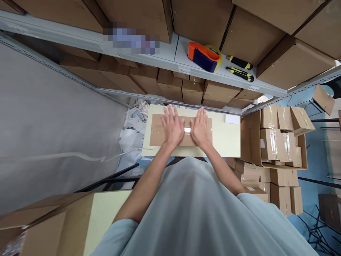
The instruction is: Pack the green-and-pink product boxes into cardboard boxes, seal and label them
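A flat brown cardboard box lies on a small pale yellow table in front of me, with a strip of clear tape across its top. My left hand rests flat on the box, fingers stretched out. My right hand lies flat beside it on the same box, fingers together and extended. Both palms press on the taped seam between them. Neither hand holds anything.
An orange and blue tape dispenser and two yellow-black utility knives sit on the grey shelf above. Cardboard boxes fill the shelves. A large open carton of taped small boxes stands right. White packing scraps lie left. A white label sits on the table.
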Tool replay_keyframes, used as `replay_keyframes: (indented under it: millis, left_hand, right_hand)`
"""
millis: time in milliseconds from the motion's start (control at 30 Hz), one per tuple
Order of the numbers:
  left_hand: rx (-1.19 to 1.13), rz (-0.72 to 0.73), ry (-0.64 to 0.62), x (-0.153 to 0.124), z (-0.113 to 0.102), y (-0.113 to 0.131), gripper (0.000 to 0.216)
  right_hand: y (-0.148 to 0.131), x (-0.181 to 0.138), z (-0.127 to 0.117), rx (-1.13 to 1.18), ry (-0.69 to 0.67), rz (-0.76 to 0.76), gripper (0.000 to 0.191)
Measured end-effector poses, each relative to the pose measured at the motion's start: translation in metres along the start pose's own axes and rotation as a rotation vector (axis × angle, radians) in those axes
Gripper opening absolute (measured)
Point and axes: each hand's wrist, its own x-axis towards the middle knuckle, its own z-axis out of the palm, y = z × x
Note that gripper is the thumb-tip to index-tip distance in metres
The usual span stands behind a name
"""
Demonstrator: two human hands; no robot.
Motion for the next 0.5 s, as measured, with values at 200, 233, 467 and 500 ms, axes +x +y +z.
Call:
replay_keyframes:
  millis: [200, 233, 467, 500]
  left_hand:
    - [0.032, -0.033, 0.003, 0.019, 0.032, 0.018, 0.072]
    - [0.035, -0.030, 0.000, 0.019, 0.031, 0.015, 0.073]
    - [0.008, -0.157, 0.069, 0.011, -0.023, -0.055, 0.095]
    - [-0.022, -0.237, 0.085, 0.010, -0.031, -0.070, 0.101]
  right_hand:
    - [-0.025, 0.025, 0.026, -0.061, -0.070, 0.065, 0.075]
    - [-0.022, 0.025, 0.026, -0.060, -0.068, 0.061, 0.075]
    - [0.043, 0.007, -0.005, 0.037, 0.067, 0.170, 0.082]
    - [0.054, 0.005, -0.009, 0.098, 0.069, 0.228, 0.085]
